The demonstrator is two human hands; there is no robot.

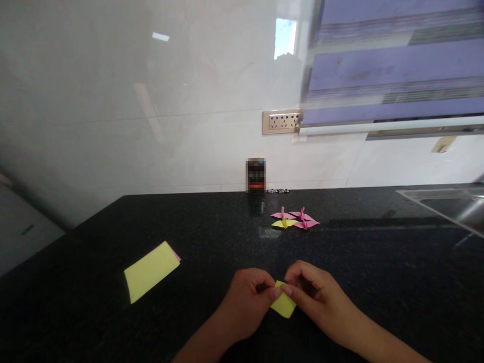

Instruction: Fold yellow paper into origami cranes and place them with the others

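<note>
A small folded piece of yellow paper (284, 304) is pinched between my two hands, low in the middle of the head view. My left hand (251, 300) grips its left edge with thumb and curled fingers. On the other side, my right hand (317, 297) pinches its upper right edge. Both thumbs nearly meet on the paper. Beyond the hands stand origami cranes, one yellow crane (285, 223) and several pink ones, including a pink crane (305, 223) at the right.
Yellow paper sheets (151, 275) lie at the left, a pink edge showing beneath. A dark pixelated item (256, 175) leans by the wall, beside a small patterned strip (278, 191). The black countertop (212, 227) meets a metal sink (454, 206) at the right.
</note>
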